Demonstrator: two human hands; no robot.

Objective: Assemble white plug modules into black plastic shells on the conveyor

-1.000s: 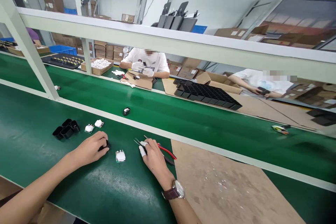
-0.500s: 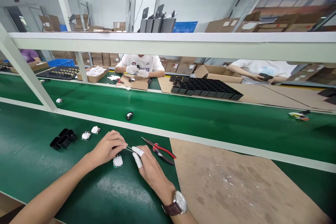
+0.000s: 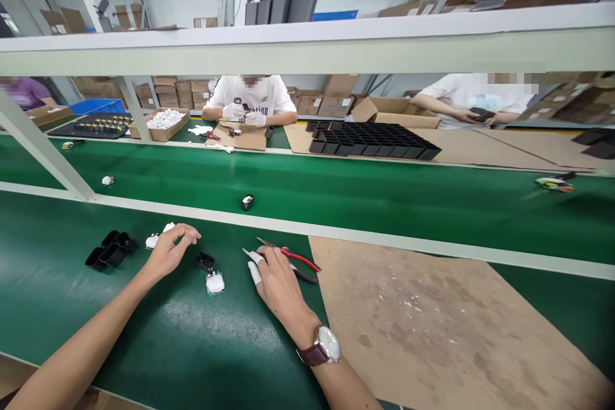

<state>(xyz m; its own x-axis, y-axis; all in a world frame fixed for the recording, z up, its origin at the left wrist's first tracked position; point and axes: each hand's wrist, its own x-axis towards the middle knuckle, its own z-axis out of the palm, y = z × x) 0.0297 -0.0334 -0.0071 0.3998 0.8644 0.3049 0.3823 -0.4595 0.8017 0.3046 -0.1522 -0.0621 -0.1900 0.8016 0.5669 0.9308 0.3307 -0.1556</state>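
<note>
My left hand [image 3: 169, 251] hovers over the green bench with its fingers apart and nothing visible in them. Just behind its fingers lie two white-topped circuit boards [image 3: 152, 241], partly covered by the hand. A pair of tweezers [image 3: 246, 252] is pinched in my right hand [image 3: 278, 285], whose thumb and index finger wear white finger cots. Between my hands stands a small black open housing [image 3: 205, 261], and a circuit board with a white pad [image 3: 215, 283] lies against its near side. Red-and-black pliers [image 3: 293, 260] rest beside and partly behind my right hand.
Several black housings [image 3: 110, 248] stand at the left. A sheet of cardboard [image 3: 408, 320] covers the right bench. On the green belt [image 3: 336, 195] sits a filled black housing [image 3: 247, 202]. Two co-workers [image 3: 250, 102] sit opposite, near a black grid tray [image 3: 375, 139]. A shelf beam [image 3: 307, 45] crosses above.
My left hand has moved left, away from the tweezers, uncovering the black housing. My right hand still holds the tweezers. The black housing on the belt has shifted right, and the view has tilted down.
</note>
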